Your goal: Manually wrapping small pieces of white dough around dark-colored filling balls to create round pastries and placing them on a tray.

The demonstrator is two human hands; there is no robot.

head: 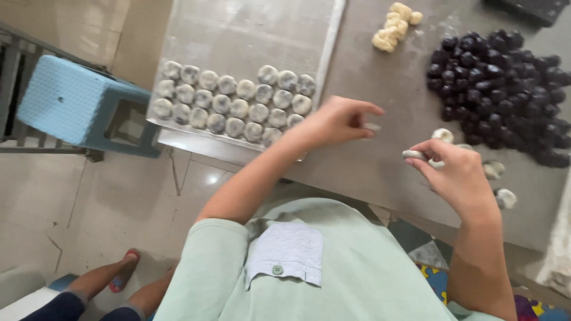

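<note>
**Desk:** What do the hands have?

**Photographer:** The left hand hovers over the grey surface with its fingers drawn nearly shut, pinching a small pale bit of dough at the tips; the right hand pinches a flattened dough piece between thumb and forefinger, the other fingers loosely curled.

**Desk:** Which way does that piece lie?

**Photographer:** Its long axis runs roughly level, left to right across the frame, the free end pointing toward the left hand; it is held clear of the surface, just in front of the heap of dark filling balls.

**Desk:** And around them?

**Photographer:** A metal tray lies to the left, its near end packed with three rows of pale wrapped balls showing dark centres; a lump of cream dough sits at the far edge; a few finished balls rest beside the right wrist.

**Desk:** Any packaging or signs?

**Photographer:** None readable; a blue plastic stool stands on the tiled floor at left; the worker wears a pale green shirt with a grey buttoned pocket.
</note>
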